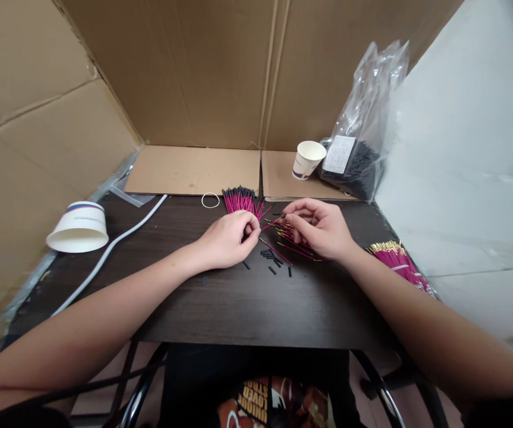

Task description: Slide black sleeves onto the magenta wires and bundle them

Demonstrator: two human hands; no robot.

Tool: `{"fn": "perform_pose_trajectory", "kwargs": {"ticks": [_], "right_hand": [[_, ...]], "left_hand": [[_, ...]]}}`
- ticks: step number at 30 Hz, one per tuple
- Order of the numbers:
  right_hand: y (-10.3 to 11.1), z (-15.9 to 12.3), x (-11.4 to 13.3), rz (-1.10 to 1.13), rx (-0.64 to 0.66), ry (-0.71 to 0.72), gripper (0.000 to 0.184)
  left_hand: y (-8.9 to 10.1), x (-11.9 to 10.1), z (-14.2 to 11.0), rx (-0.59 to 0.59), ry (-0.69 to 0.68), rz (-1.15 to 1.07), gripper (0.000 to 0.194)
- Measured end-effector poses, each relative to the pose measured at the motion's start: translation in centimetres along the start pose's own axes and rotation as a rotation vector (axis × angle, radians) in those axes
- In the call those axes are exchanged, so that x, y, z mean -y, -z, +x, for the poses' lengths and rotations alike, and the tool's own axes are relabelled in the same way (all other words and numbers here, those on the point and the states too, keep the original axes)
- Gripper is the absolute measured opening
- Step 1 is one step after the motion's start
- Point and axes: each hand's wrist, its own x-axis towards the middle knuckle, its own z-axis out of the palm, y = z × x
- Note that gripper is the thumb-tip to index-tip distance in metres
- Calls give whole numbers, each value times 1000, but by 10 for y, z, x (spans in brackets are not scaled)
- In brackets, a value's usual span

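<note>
One magenta wire (268, 225) slants away rightward from the pinched fingers of the left hand (229, 239), its long axis meeting the right hand (323, 229), whose hold I cannot tell.

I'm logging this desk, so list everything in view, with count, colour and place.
black-tipped wires: many, magenta, bunched behind left hand
gold-tipped wires: many, magenta, near right hand and right edge
tubing pieces: about a dozen, black, mostly before hands
plastic bag: 1, clear, rear right, holding black pieces
paper cups: 2, white, left and rear right
thin band: 1, white, behind left hand
cable: 1, white, left
cardboard sheets: 2, brown, rear
cardboard walls: 2, brown, left and rear
side panel: 1, white, right
desk: 1, dark brown, centre
metal tubes: several, black and chrome, below desk
printed clothing: dark, bottom centre
left hand: 1, bare, mid-desk
right hand: 1, bare, over wires
forearms: 2, bare, lower corners
</note>
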Motion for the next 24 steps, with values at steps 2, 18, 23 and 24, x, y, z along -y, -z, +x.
{"fn": "perform_pose_trajectory", "kwargs": {"ticks": [2,18,23,24], "right_hand": [[0,-1,-1,-56,-22,31,52],[2,-1,-4,-213,-47,121,42],[1,-1,-1,-88,13,22,48],[1,-1,0,-76,25,10,49]], "left_hand": [[0,0,0,4,0,6,17],[-2,1,-1,2,-51,-18,16],[-2,1,-1,-1,-50,-29,17],[-2,1,-1,-1,-49,-29,17]]}}
